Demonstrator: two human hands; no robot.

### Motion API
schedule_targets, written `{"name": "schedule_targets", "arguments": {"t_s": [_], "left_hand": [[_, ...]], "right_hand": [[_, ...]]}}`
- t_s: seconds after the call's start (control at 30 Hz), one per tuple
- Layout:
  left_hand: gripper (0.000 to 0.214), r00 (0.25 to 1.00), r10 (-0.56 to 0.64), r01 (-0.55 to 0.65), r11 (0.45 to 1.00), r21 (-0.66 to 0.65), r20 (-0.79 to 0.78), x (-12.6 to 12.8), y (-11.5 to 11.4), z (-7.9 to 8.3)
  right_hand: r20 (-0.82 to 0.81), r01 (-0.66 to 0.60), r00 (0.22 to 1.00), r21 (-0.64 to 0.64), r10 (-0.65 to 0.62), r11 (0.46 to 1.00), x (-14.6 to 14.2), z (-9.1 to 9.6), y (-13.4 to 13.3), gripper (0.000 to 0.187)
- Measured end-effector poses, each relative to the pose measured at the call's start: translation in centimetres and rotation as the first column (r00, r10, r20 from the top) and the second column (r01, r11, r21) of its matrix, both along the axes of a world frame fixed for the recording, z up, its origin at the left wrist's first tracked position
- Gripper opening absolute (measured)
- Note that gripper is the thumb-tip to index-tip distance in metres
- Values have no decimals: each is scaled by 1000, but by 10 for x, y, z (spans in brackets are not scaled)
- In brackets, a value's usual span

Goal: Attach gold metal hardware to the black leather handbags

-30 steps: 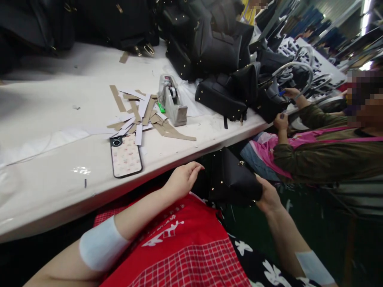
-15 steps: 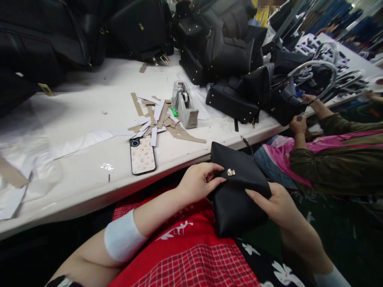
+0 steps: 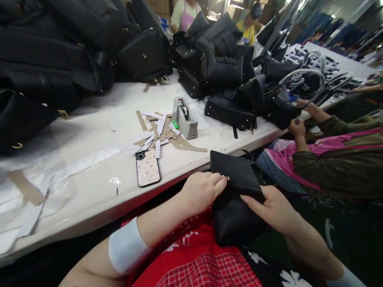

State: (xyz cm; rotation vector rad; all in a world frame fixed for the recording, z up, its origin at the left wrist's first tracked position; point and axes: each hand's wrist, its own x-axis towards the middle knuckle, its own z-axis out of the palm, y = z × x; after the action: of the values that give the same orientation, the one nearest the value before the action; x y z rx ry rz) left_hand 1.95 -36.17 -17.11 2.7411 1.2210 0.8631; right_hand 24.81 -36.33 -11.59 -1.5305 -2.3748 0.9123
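A small black handbag (image 3: 236, 217) rests against my lap, below the table's front edge. My right hand (image 3: 273, 209) grips its right side, thumb across the front and the other fingers behind it, out of sight. On the bag's front, the closed fingers of my left hand (image 3: 205, 190) are at a small gold clasp (image 3: 228, 178) and cover most of it. Part of the bag's handle (image 3: 247, 154) shows behind its top edge.
Piles of black bags (image 3: 221, 65) line the back of the white table (image 3: 98, 123). Nearer stand a tape dispenser (image 3: 189, 126), card strips (image 3: 158, 129) and a phone (image 3: 149, 169). A co-worker in a pink apron (image 3: 283, 163) handles a bag on the right.
My left fingers have closed over the gold clasp, which showed openly before. My right hand keeps its hold on the bag. The view has tilted up slightly.
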Motion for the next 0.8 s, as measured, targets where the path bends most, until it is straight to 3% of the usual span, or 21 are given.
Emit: {"name": "schedule_targets", "arguments": {"t_s": [0.13, 0.3, 0.4, 0.57, 0.8], "left_hand": [[15, 971, 87, -44, 980, -192, 222, 8, 5, -6], [12, 919, 276, -207, 945, -252, 281, 8, 11, -9], [15, 939, 229, -195, 969, -150, 258, 1, 12, -8], [28, 998, 36, -29, 990, 135, -46, -8, 4, -3], [32, 969, 34, 28, 969, 246, -244, -4, -4, 5]], "right_hand": [[25, 31, 999, -28, -31, 999, -1, -1, 0, 33], [-9, 52, 999, -46, -53, 998, -3, 1, 2, 28], [-32, 60, 998, -65, -63, 996, -3, 2, 2, 27], [-52, 49, 997, -55, -52, 997, -4, 4, 2, 26], [-60, 26, 998, 4, -26, 1000, -11, 8, 1, 27]]}}
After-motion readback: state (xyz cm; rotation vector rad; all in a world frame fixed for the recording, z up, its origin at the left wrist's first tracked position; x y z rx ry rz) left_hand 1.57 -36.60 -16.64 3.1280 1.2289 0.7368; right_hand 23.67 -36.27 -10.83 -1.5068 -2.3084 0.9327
